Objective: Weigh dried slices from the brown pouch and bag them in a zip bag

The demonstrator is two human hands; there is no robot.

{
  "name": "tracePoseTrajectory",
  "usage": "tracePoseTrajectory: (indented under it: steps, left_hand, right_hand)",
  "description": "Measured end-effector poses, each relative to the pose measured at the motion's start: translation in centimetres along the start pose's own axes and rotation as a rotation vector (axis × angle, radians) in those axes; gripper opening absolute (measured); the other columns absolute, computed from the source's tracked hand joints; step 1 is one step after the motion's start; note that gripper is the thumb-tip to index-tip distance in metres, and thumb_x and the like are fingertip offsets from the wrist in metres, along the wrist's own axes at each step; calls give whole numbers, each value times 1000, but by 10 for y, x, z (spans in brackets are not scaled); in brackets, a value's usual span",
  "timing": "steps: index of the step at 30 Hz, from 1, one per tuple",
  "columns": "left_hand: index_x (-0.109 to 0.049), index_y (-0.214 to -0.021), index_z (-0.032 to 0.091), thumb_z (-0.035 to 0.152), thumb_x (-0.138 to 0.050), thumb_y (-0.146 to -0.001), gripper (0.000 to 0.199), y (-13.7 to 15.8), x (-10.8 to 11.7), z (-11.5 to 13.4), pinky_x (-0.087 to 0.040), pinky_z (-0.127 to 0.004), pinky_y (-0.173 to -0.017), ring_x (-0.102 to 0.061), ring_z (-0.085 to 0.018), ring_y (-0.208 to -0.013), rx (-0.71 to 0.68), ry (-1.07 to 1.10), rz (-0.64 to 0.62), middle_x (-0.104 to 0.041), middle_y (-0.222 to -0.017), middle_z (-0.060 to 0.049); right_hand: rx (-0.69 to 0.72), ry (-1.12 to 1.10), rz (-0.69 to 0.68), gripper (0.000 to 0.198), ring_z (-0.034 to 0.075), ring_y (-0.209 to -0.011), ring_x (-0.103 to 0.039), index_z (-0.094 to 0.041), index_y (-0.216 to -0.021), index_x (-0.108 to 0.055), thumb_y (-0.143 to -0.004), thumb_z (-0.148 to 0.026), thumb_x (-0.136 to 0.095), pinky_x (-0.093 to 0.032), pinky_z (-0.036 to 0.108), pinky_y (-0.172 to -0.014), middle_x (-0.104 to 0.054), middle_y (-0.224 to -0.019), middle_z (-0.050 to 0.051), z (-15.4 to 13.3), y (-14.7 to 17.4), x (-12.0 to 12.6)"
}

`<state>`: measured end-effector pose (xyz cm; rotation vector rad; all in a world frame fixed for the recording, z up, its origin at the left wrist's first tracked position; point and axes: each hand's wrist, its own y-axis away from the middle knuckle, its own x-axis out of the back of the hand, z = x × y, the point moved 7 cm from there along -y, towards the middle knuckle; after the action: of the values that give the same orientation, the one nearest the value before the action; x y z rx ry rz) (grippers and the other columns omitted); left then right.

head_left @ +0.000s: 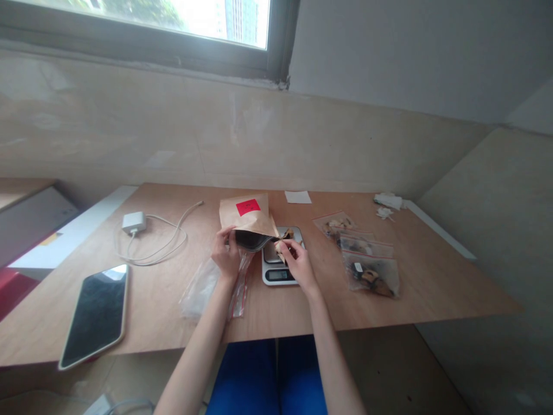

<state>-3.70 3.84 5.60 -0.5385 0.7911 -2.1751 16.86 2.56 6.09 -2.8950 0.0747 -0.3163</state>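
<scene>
1. Hands first: the left hand point(225, 253) is closed on the lower rim of a brown paper pouch point(247, 222), by which the dark mouth is held open and tipped toward the right.
2. The right hand point(296, 260) is pinched on a small pale piece at the pouch mouth, just above the platform of a digital scale point(280, 259); what the piece is cannot be made out.
3. The pouch is held off the bench point(173, 311), its mouth over the left edge of the scale; a red label point(247, 207) is borne on its face, the writing too small to read.
4. Step in hand, as judged: dried material is being portioned from pouch to scale pan. A few brownish bits are seen on the pan behind the fingers.
5. Next move, as judged: a steady tilt of the pouch and small pinches would be called for, with the display left uncovered.
6. The display is partly visible below the right hand; its digits cannot be read.
7. Empty clear zip bags point(211, 285) are lying under the left wrist, touching the scale's left side.
8. Three filled zip bags point(365, 259) are laid in a row to the right of the scale, contents dark and mixed.
9. Farther out: a tablet point(97, 314) at the near left edge, a white charger with cable point(135, 222), a paper slip point(298, 197), white scraps point(387, 202) at far right.
</scene>
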Motion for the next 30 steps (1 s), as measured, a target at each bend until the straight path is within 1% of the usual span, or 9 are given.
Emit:
tracePoseTrajectory:
  steps: [4, 8, 11, 14, 19, 22, 25, 28, 30]
  left_hand:
    - [-60, -87, 18, 33, -45, -87, 21, 0, 0, -1, -45, -24, -68, -62, -13, -75, 4, 9, 3, -67, -83, -4]
    - [-60, -88, 19, 33, -45, -87, 21, 0, 0, -1, -45, -24, -69, -63, -14, -77, 20, 26, -7, -67, -84, -4]
    - [-60, -88, 19, 33, -45, -87, 21, 1, 0, -1, -46, -25, -70, -62, -14, -78, 36, 21, -12, -67, -85, -4]
    - [-60, -87, 19, 33, -45, -87, 20, 1, 0, 0, -46, -24, -70, -62, -14, -77, 34, 15, -9, -67, -84, -4]
    - [-60, -87, 19, 32, -45, -87, 20, 0, 0, 1, -45, -24, -69, -62, -14, -76, 28, 13, -8, -67, -83, -4]
    - [-60, -87, 18, 31, -45, -87, 20, 0, 0, 2, -45, -24, -69, -62, -13, -76, 23, 10, 2, -67, -82, -4]
    - [-60, -87, 17, 31, -45, -88, 21, 1, 0, 2, -45, -24, -68, -62, -13, -75, 19, 9, 0, -67, -82, -4]
    - [-60, -88, 18, 33, -45, -88, 22, 1, -1, 0, -45, -24, -69, -62, -14, -76, 26, 2, -14, -67, -83, -4]
    - [-60, -87, 18, 34, -44, -88, 22, 1, -2, -1, -45, -24, -69, -62, -14, -76, 30, -3, -17, -67, -83, -4]
  right_hand:
    - [41, 234, 30, 29, 14, -66, -56, -17, -82, -62, -84, -42, -47, -44, 25, -63, -64, -77, 3, -3, -12, -3]
    - [112, 406, 71, 23, 16, -70, -55, -16, -78, -61, -84, -33, -46, -44, 27, -66, -60, -84, 7, -9, -15, -9]
    - [139, 430, 97, 19, 16, -74, -55, -17, -83, -61, -84, -28, -45, -45, 27, -68, -58, -90, 8, -10, -14, -9]
    - [142, 413, 148, 20, 15, -76, -55, -16, -88, -61, -84, -28, -46, -46, 27, -67, -55, -95, 9, -13, -11, -2]
    - [91, 385, 184, 23, 12, -65, -54, -14, -94, -63, -85, -28, -47, -47, 26, -65, -54, -91, 7, -22, -3, 12]
    - [97, 390, 157, 22, 12, -66, -55, -15, -96, -63, -84, -27, -49, -47, 26, -65, -55, -89, 6, -28, 5, 14]
    - [128, 438, 79, 19, 14, -72, -57, -18, -96, -63, -84, -25, -50, -48, 27, -67, -56, -90, 6, -27, 12, 7]
    - [170, 553, 35, 20, 17, -82, -59, -19, -96, -64, -85, -21, -48, -49, 31, -74, -56, -94, 7, -22, 15, -4]
    - [193, 654, 17, 23, 19, -84, -60, -19, -98, -64, -86, -19, -45, -49, 32, -75, -56, -97, 8, -18, 14, -11]
